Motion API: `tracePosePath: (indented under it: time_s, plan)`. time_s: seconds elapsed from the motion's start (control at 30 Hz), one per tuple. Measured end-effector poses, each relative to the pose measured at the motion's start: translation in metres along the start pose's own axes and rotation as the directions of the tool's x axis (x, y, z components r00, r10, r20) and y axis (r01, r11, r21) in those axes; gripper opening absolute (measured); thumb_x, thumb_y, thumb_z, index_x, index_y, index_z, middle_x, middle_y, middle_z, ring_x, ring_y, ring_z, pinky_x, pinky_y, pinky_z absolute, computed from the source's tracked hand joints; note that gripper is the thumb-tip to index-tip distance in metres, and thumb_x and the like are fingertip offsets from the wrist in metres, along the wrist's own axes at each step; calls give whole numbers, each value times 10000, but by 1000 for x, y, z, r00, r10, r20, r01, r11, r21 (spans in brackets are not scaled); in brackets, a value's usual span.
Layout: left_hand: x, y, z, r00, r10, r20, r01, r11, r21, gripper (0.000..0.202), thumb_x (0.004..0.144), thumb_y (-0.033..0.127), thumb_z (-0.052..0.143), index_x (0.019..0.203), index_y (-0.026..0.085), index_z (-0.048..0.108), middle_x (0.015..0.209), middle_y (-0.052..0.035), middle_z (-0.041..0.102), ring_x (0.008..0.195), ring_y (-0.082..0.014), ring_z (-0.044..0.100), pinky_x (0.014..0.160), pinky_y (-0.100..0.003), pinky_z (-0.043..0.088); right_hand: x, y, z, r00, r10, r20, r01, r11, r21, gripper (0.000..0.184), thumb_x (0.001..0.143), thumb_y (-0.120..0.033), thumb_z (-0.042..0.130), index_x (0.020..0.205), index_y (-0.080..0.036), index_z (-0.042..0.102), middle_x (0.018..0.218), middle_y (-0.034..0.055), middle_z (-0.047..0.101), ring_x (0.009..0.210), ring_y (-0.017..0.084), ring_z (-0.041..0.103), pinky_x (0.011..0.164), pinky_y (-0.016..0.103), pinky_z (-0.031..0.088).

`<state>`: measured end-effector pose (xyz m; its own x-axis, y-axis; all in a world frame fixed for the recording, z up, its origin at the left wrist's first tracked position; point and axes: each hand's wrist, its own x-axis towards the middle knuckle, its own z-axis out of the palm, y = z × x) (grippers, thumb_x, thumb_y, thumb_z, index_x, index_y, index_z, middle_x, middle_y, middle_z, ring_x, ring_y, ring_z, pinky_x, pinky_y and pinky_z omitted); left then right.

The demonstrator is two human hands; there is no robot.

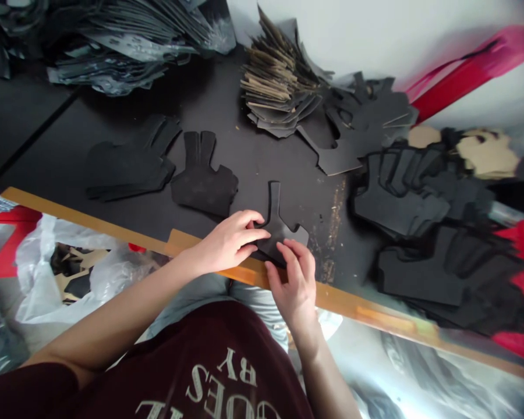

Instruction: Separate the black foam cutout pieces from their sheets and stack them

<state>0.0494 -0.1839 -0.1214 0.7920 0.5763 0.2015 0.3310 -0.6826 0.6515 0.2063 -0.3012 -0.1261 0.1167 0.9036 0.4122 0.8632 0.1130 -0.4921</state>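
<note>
A black flat cut-out piece, with a narrow tab pointing away from me, lies at the table's near edge. My left hand grips its left side, with the fingers curled over the edge. On the near right side, my right hand has its thumb and fingers closed on the same piece. Whether more layers lie under it is hidden by my hands. Just left of it sits a small stack of similar black pieces with two tabs, and farther left is another fanned stack.
Black cut-outs lie in piles on the right and nearer right. A tall bundle with brown edges stands at the back, beside plastic-like dark sheets. A wooden strip edges the table. A white plastic bag is below left.
</note>
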Motion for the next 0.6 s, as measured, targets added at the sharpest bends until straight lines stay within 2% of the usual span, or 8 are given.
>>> tracePosePath:
  time_s: [0.13,0.3,0.43,0.6]
  plan:
    - [-1,0,1,1000,4,-22,-4,1000,-3,310,828,94,548,1124,176,587,1188,-113,513,1007,-203,541,932,-394,494,6,-1,7,999,31,16,-30,998,-48,383,863,-236,544,1237,-189,479,1195,133,511,1131,241,499,957,465,467]
    - [-2,-2,4,998,-34,-45,33,999,-33,485,805,85,580,1262,181,451,1220,-116,510,1171,-238,489,1019,-432,443,10,-2,11,1000,15,11,-13,994,-112,369,850,-236,561,1204,-155,494,1170,149,530,1098,246,500,943,462,452]
    - [-3,-3,6,997,-50,-61,47,998,-53,528,797,78,590,1284,185,414,1239,-122,499,1171,-238,498,1015,-435,453,11,-2,12,1000,12,9,-11,991,-133,350,839,-226,583,1170,-133,519,1154,155,542,1081,249,504,935,452,447]
    - [-3,-2,5,997,-47,-68,43,997,-58,500,784,70,611,1249,151,443,1233,-136,502,1167,-239,497,1011,-425,459,10,-1,13,1000,-2,-4,1,992,-122,320,844,-227,580,1155,-159,541,1138,137,555,1062,236,513,933,444,448]
